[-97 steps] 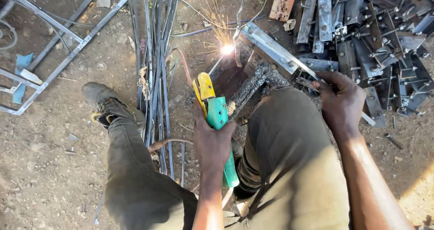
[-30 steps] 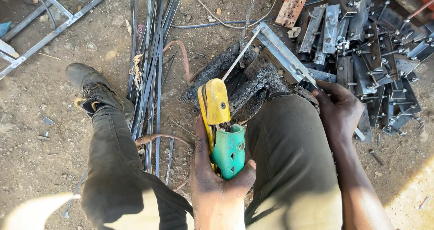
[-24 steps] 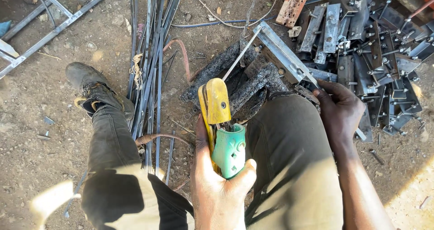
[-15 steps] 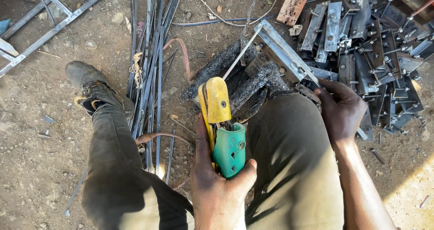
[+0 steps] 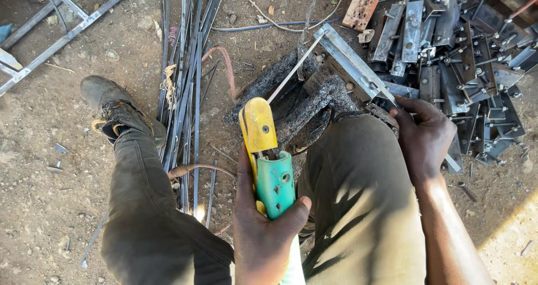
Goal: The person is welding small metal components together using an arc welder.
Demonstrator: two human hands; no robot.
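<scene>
Green and yellow plastic make up the electrode holder [image 5: 268, 162], a clamp-style welding tool with a teal-green grip pitted by dark spots and a worn yellow jaw lever fixed by a dark rivet. A thin grey welding rod [image 5: 296, 68] runs from its jaws up and to the right, its far tip resting against a long angle iron bar [image 5: 352, 61] that lies slanted over charred, blackened metal pieces [image 5: 302, 103]. The left hand [image 5: 263, 229] is wrapped tight around the green grip, thumb on one side and fingers on the other, holding the tool between the person's knees. The right hand [image 5: 423, 136] sits well apart from it, past the right knee, fingers curled down onto the lower end of the angle iron bar; whether it truly grips the bar or only presses on it cannot be told. Both legs wear dusty olive trousers [image 5: 358, 206], and a scuffed dark boot [image 5: 117, 111] is planted on the dirt ground [image 5: 50, 150]. Just beside the boot lies a bundle of thin steel rods [image 5: 188, 66], and near the right hand a heap of grey bolted steel brackets [image 5: 459, 55] covers the ground.
</scene>
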